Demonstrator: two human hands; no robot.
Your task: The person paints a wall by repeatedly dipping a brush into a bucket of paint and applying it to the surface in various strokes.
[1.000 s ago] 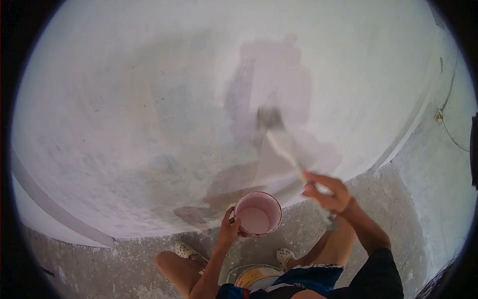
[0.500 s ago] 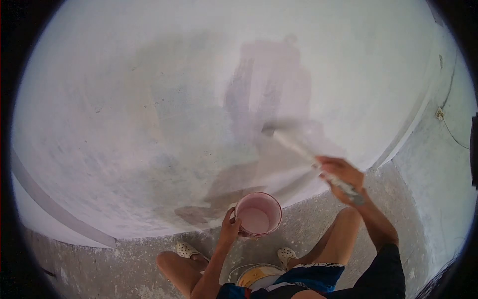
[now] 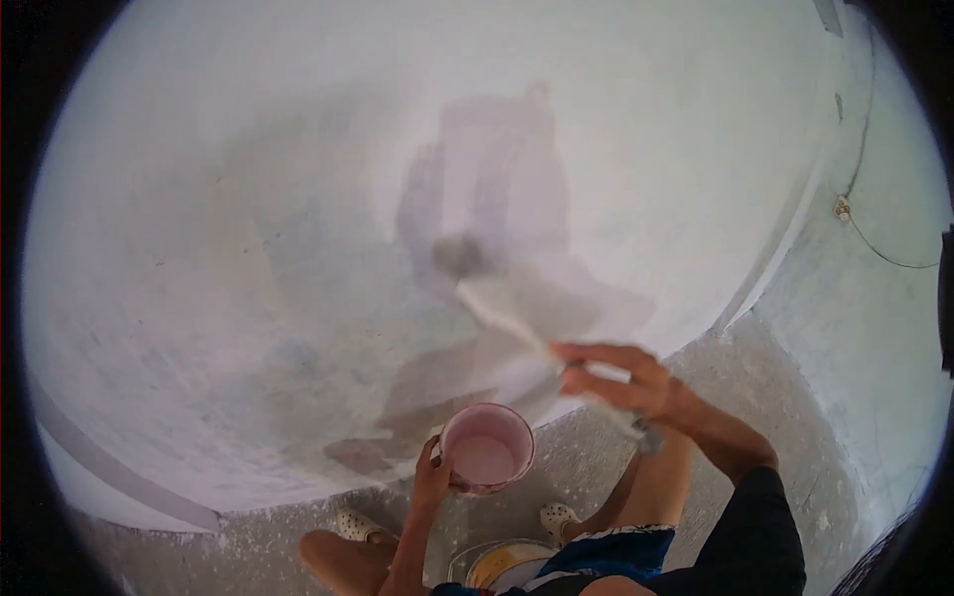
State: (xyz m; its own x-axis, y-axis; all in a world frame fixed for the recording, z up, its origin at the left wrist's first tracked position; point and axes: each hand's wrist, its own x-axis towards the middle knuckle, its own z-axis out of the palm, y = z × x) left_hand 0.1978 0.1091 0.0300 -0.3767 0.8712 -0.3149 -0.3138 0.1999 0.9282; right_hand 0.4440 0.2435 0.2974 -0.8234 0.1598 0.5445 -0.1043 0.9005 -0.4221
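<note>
A pink bucket (image 3: 487,447) with pale pink liquid inside hangs low in front of the wall, its left side gripped by my left hand (image 3: 431,475). My right hand (image 3: 616,377) is closed around the long whitish handle of a brush (image 3: 507,316). The brush head, blurred by motion, is at the middle of the pale wall (image 3: 328,258). Whether its bristles touch the surface is not clear. Shadows of my head and arm fall on the wall around the brush.
Between my feet stands a yellow and white bucket (image 3: 507,564) on the speckled concrete floor (image 3: 785,417). A socket (image 3: 843,208) with a cable is on the right wall. My knees and light clogs flank the buckets.
My right hand and the brush have moved left across the wall. The pink bucket appears slightly lower and further left, as the whole view has shifted.
</note>
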